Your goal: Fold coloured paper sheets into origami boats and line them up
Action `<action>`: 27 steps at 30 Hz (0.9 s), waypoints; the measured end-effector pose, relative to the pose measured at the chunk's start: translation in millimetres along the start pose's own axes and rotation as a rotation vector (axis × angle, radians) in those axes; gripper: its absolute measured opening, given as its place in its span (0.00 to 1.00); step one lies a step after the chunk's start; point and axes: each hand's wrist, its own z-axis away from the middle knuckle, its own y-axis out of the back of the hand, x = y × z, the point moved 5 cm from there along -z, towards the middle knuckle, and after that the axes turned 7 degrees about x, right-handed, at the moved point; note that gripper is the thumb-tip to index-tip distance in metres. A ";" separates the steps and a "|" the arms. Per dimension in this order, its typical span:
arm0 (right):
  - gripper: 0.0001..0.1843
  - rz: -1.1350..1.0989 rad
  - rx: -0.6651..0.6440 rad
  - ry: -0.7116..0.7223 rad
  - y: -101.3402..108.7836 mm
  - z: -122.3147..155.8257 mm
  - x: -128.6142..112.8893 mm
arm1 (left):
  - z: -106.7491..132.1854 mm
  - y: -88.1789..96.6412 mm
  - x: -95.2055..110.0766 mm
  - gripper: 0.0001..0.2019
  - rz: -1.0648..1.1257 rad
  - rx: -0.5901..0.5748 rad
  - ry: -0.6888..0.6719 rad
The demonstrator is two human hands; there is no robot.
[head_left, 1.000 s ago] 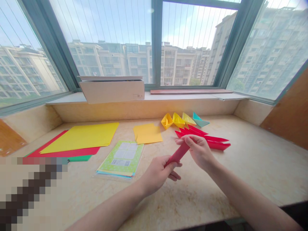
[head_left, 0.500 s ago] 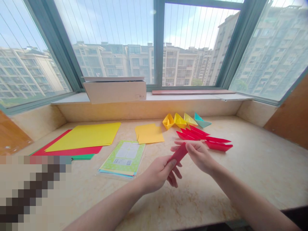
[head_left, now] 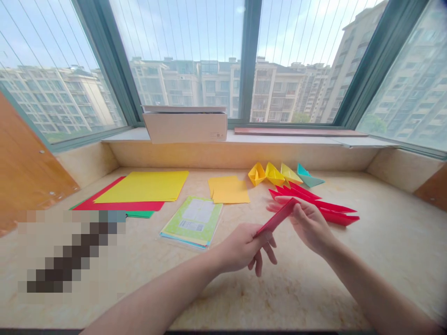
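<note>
Both hands hold a narrow folded red paper strip (head_left: 277,217) above the marble counter (head_left: 384,242). My left hand (head_left: 244,246) pinches its near lower end between thumb and forefinger, the other fingers hanging loose. My right hand (head_left: 309,223) grips its far upper end, fingers closed on the fold. Just behind my right hand lie several finished red paper boats (head_left: 328,209). Further back stand three yellow paper boats (head_left: 274,173) and one teal paper boat (head_left: 307,176) in a row.
A small stack of yellow squares (head_left: 228,189) lies mid-counter. Large yellow sheets (head_left: 143,186) lie on red and green ones at the left. A green paper packet (head_left: 193,221) lies near my left hand. A cardboard box (head_left: 185,125) sits on the window sill.
The view has shifted left, so everything appears further right. My left hand's lower fingers have loosened, and the strip has turned thinner, more edge-on.
</note>
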 end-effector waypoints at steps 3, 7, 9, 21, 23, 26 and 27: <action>0.18 0.032 -0.044 0.002 -2.1 2.9 3.6 | -0.4 -1.0 -1.0 0.19 0.032 0.024 -0.029; 0.14 0.019 -0.011 0.025 2.0 4.9 3.4 | 0.4 -0.4 -1.3 0.21 -0.035 0.066 -0.083; 0.16 0.000 0.021 0.014 5.0 4.9 2.2 | 0.9 -1.4 -3.5 0.22 -0.076 0.036 -0.066; 0.15 -0.080 0.099 0.035 2.5 5.7 -9.3 | -1.2 -6.6 -7.6 0.22 -0.064 -0.025 -0.107; 0.21 -0.087 0.072 0.001 0.2 5.2 -9.8 | -0.7 -6.8 -7.5 0.21 -0.025 -0.009 -0.095; 0.22 -0.044 0.031 -0.043 -0.4 4.5 -6.4 | -0.6 -5.3 -8.5 0.21 0.028 0.047 -0.095; 0.19 -0.019 0.029 -0.050 0.9 4.1 -4.4 | -0.6 -4.8 -8.6 0.21 0.041 0.062 -0.101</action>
